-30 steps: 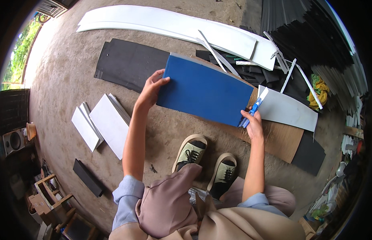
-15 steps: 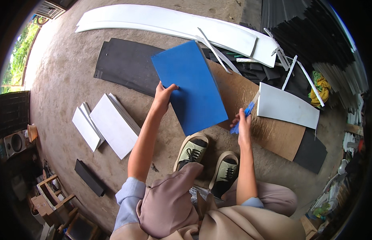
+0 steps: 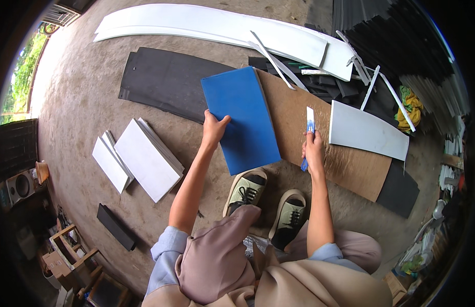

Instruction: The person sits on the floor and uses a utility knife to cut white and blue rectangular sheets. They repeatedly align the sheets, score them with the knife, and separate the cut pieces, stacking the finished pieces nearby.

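Note:
My left hand [image 3: 214,128] grips a blue rectangular panel [image 3: 247,123] by its left edge, thumb across the top face. The panel is over the brown board [image 3: 293,112] and the dark grey sheet [image 3: 166,77]. In my right hand [image 3: 314,148], fingers closed, is a blue utility knife [image 3: 310,128] with its wide blade pointing away from me. The knife is above the brown board, apart from the panel. To its right, a white sheet piece [image 3: 368,130] rests on that board.
Two stacks of white panels [image 3: 148,158] lie on the floor to the left, with a black block [image 3: 116,226] nearer me. Long white sheets [image 3: 212,30] stretch across the back. White offcut strips [image 3: 272,59] and black scraps [image 3: 340,87] lie at the right, near a yellow-green cloth [image 3: 411,107].
The blue panel has been lowered and turned slightly more upright, its far edge coming nearer. My right hand has turned the knife, so its blade now points straight away from me.

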`<state>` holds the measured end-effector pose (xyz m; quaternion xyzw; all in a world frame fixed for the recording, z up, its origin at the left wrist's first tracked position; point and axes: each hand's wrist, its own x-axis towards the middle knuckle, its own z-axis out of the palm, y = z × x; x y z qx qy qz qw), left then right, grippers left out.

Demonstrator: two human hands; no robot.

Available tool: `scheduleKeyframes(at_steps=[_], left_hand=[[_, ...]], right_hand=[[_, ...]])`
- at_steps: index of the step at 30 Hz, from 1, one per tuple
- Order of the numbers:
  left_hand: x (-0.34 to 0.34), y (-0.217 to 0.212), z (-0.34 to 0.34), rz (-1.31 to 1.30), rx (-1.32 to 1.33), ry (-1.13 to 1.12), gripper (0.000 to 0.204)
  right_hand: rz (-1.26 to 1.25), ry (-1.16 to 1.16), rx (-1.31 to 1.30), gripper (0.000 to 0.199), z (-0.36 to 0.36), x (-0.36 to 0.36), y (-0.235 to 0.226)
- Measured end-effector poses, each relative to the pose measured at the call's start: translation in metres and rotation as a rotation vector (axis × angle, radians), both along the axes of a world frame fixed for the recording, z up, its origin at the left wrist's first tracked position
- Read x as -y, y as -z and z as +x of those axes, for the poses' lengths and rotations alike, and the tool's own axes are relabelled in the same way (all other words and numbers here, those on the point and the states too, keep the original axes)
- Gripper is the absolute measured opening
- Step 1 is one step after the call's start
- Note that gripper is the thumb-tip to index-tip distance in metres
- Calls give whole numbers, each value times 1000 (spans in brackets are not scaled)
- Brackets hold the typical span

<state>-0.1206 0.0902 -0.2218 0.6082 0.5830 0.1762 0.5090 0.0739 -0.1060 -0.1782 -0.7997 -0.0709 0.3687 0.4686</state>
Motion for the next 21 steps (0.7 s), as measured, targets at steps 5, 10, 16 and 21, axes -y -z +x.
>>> scheduleKeyframes(at_steps=[5,10,16,21], left_hand=[[15,-27,17,455,-449,89,87],[9,-41,38,715,-362,679,104],[0,-23,52,551,-425,870,126],[0,-18,50,562,-434,875,125]], right_hand=[[200,-51,-155,22,6,1,14],[11,-365,17,31,16,-45,-4],[-244,-790,681,34,33,-142,12],[-192,-866,783,32,32,-184,15]])
